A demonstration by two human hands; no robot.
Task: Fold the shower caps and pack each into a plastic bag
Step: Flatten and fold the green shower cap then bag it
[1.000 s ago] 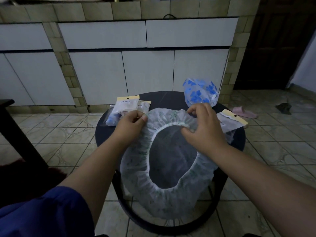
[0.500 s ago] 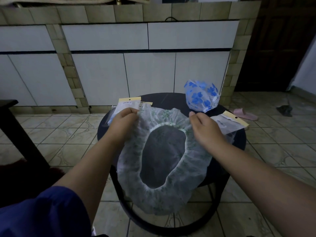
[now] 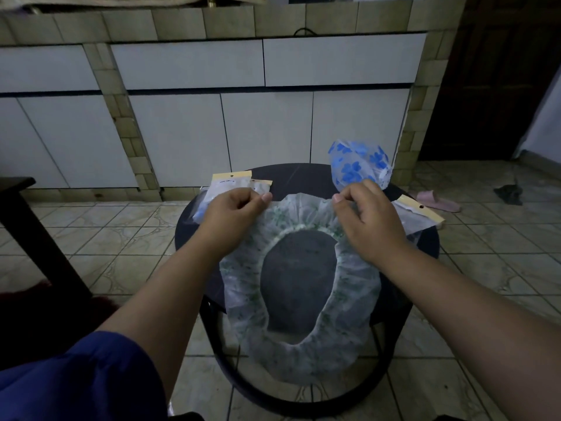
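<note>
No text can be read. The packaged bag [image 3: 226,185] just beyond the left hand [image 3: 232,214] has a yellow header card with a small dark line of print below it, too small and blurred to make out. A second yellow-topped bag [image 3: 261,185] beside it shows no legible marks. The bag [image 3: 420,212] just to the outer side of the right hand [image 3: 368,221] has a yellow header strip with a punched hole and no readable lettering.
</note>
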